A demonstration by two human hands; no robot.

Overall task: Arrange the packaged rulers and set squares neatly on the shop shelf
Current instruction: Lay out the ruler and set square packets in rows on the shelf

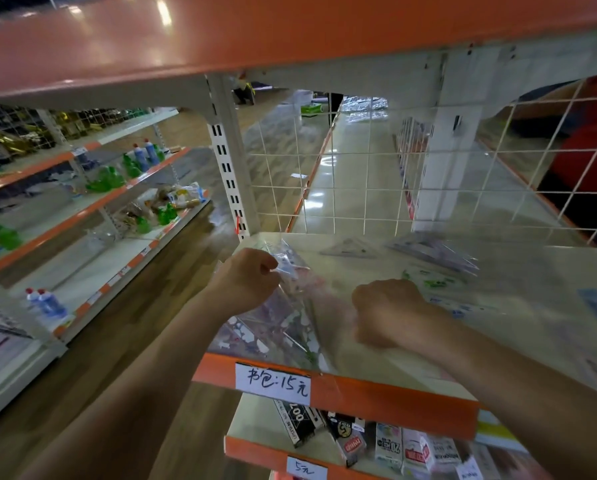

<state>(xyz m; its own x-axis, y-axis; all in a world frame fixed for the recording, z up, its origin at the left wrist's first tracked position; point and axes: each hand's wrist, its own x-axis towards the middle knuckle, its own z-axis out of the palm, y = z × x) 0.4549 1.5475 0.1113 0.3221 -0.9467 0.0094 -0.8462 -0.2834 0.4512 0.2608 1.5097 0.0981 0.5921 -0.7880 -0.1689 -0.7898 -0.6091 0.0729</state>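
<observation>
Left grip: the top edge of the clear packet [283, 327] is pinched by the left hand [245, 280].
Right grip: the right hand [387, 311] is curled just beside the packet; a hold cannot be told.
Packet: glossy crinkled film, stood at the front left corner of the shelf [369, 393].
Behind: flat triangular set-square packs [439, 252] are laid well back.

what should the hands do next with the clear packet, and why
Probably lay the clear packet flat on the shelf: the left hand pinches its far end, it sits askew at the front edge, and other packets lie scattered farther back.
</observation>
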